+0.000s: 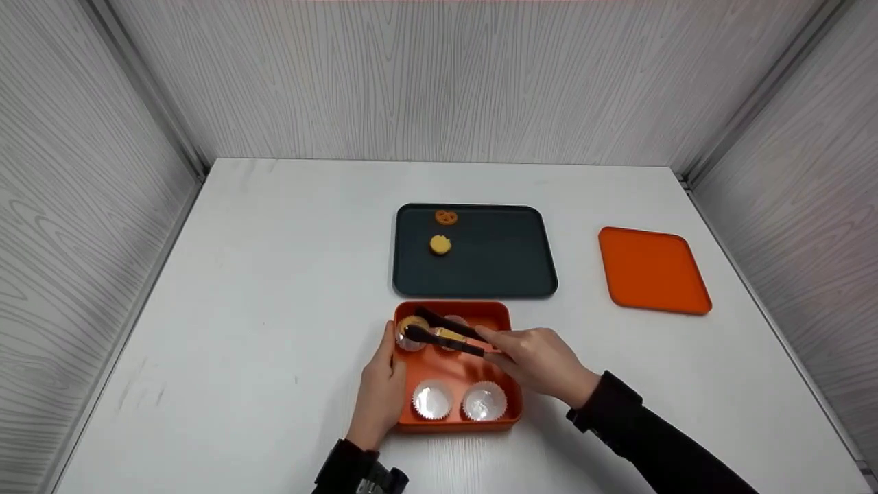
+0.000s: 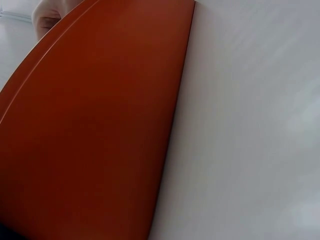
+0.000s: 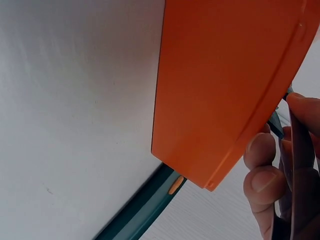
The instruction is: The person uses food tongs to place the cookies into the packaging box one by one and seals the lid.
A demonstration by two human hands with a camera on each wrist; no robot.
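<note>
An orange box [image 1: 453,367] holds several clear paper-like cups. My left hand [image 1: 378,392] grips the box's left wall, its fingers along the outside and thumb at the rim. In my right hand [image 1: 538,360] is a pair of black-tipped tongs [image 1: 449,342], reaching leftward over the box. The tong tips straddle the back-left cup, where a round tan cookie [image 1: 413,321] lies; whether they touch it, I cannot tell. A yellow piece [image 1: 451,335] shows between the tong arms at another back cup. Both front cups, the left cup [image 1: 432,400] and right cup [image 1: 485,401], look bare inside.
Behind the box lies a dark green tray [image 1: 501,254] bearing a pretzel-shaped cookie [image 1: 446,217] and a yellow cookie [image 1: 440,244]. An orange square tray or lid [image 1: 655,271] lies at the right. Pale wood-grained panels [image 1: 439,82] enclose the white table [image 1: 274,274] at back and sides.
</note>
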